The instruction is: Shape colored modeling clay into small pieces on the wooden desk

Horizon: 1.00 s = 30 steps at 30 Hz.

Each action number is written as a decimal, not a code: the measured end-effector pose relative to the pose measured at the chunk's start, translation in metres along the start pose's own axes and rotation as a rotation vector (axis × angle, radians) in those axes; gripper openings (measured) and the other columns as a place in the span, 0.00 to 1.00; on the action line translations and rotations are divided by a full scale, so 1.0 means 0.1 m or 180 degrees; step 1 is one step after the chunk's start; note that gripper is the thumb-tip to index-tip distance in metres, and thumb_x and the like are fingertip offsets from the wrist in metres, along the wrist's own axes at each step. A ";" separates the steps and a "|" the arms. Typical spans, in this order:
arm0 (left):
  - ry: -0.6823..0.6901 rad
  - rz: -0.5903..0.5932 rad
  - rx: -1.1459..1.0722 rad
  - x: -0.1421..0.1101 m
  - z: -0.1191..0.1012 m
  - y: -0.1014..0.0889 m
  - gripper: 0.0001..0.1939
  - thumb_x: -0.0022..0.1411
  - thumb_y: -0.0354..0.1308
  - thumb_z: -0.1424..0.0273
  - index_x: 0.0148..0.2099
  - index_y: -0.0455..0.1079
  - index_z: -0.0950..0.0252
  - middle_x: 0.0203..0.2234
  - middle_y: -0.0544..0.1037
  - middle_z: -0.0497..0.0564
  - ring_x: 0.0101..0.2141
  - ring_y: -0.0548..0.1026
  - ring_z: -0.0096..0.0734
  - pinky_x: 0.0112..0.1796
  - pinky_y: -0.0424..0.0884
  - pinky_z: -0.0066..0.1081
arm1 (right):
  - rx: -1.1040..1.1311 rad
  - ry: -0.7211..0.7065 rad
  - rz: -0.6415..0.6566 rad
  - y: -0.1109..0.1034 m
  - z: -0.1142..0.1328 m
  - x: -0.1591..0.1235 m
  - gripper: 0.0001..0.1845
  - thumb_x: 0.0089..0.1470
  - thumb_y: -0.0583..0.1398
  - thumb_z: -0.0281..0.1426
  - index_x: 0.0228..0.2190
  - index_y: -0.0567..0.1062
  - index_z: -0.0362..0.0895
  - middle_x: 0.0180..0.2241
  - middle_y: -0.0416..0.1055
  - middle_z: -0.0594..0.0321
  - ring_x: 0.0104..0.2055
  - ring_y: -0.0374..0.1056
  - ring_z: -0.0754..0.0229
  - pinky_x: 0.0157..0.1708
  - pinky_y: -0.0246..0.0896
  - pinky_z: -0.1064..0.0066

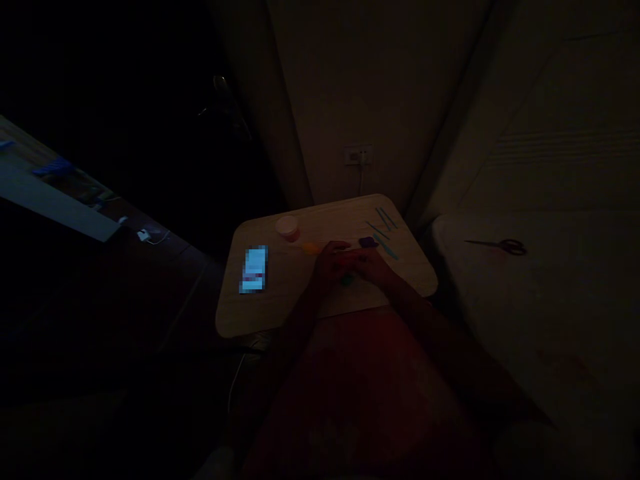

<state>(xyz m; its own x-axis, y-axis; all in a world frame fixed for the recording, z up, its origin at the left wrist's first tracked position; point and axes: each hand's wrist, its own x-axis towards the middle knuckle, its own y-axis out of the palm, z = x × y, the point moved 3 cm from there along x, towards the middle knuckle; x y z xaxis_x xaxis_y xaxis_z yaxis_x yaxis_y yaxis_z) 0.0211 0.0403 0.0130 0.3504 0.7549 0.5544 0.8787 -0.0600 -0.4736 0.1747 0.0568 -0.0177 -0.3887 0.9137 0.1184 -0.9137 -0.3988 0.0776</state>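
Observation:
In the dim head view, my left hand and my right hand meet above a small wooden table. Their bent fingers close around a red lump that looks like modelling clay; the fingers partly hide it. A green lump lies just below the hands. To the left of my left hand is a yellow-orange lump. A dark purple lump sits beyond my right hand, beside a flat teal tool.
Several thin teal sticks lie at the table's far right. A round pinkish tub stands at the back left, with a lit, blurred-out phone in front. Scissors rest on a pale surface to the right. A wall socket holds a plug.

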 end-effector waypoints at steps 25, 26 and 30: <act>-0.0570 -0.0385 -0.0979 -0.02 0.10 -0.02 0.18 0.64 0.65 0.56 0.50 0.81 0.61 0.46 0.81 0.56 0.47 0.79 0.38 0.49 0.76 0.38 | 0.0030 -0.0162 -0.0225 -0.07 0.06 0.01 0.22 0.51 0.69 0.50 0.32 0.78 0.44 0.33 0.77 0.61 0.36 0.71 0.58 0.40 0.67 0.67; -0.0657 -0.0349 -0.0986 -0.03 0.11 -0.01 0.20 0.64 0.65 0.56 0.53 0.79 0.61 0.47 0.81 0.56 0.46 0.79 0.38 0.47 0.77 0.37 | 0.0040 -0.0165 -0.0229 -0.07 0.06 0.01 0.21 0.51 0.69 0.50 0.32 0.78 0.44 0.33 0.77 0.61 0.36 0.71 0.58 0.40 0.67 0.67; -0.0731 -0.0217 -0.0826 -0.03 0.11 0.01 0.23 0.65 0.63 0.55 0.57 0.77 0.61 0.46 0.82 0.57 0.45 0.80 0.38 0.46 0.77 0.36 | -0.0141 -0.0258 -0.0207 -0.08 0.04 0.02 0.19 0.53 0.67 0.48 0.34 0.80 0.44 0.34 0.78 0.60 0.38 0.72 0.57 0.43 0.67 0.65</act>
<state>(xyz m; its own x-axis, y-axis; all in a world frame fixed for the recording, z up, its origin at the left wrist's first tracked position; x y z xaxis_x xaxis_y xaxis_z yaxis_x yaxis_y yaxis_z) 0.0179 0.0453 0.0038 0.2320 0.8883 0.3964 0.9610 -0.1463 -0.2347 0.1816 0.0619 -0.0139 -0.3192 0.9275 0.1945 -0.9418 -0.3333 0.0440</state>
